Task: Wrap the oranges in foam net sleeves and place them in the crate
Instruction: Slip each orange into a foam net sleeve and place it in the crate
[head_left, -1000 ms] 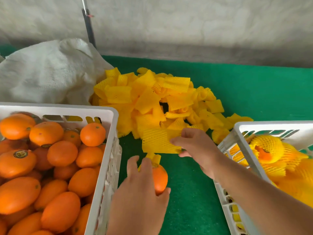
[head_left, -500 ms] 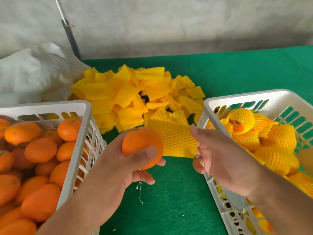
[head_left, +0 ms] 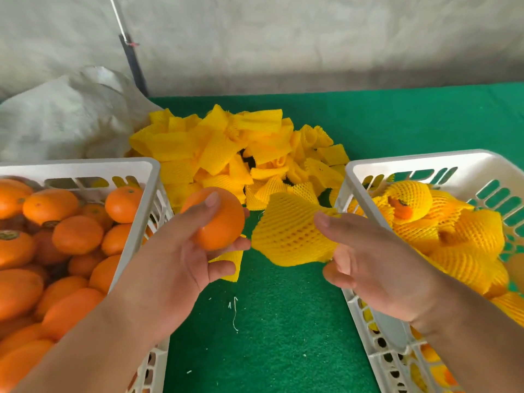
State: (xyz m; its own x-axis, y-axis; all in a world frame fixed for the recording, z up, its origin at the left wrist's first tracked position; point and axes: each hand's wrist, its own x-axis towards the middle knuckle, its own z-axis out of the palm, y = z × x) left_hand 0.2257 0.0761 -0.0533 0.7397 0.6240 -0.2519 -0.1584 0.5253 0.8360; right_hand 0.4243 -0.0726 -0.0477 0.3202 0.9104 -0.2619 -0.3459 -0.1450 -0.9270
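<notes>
Lifted clear of the green bench point(head_left: 283, 336) within the past second, a bare orange point(head_left: 219, 219) now sits in the curled fingers of the left hand point(head_left: 181, 259), raised between the two crates, while the right hand point(head_left: 365, 265) has drawn one foam net sleeve point(head_left: 289, 236) off the pile and brought it up beside the fruit. Thumb and fingers of the right hand pinch the sleeve at its right edge, and its mouth hangs slack toward the orange, the two near each other but apart. A second strip of yellow netting point(head_left: 231, 265) shows under the left hand's fingers; whether it is held there or simply lies behind cannot be told. Fruit and sleeve appear lined up for the sleeve to be worked over the orange, a step not yet done.

Left of the hands, a white crate point(head_left: 150, 171) holds loose unwrapped oranges point(head_left: 76, 234). At right, the receiving crate point(head_left: 351, 171) already carries several wrapped oranges point(head_left: 453, 236), leaving room on top. Behind, the sleeve pile point(head_left: 226, 148) spreads across the bench, a white sack point(head_left: 65, 120) slumped beside it against the wall. Nothing blocks the short path to the right crate, though its near rim sits just under the right wrist.
</notes>
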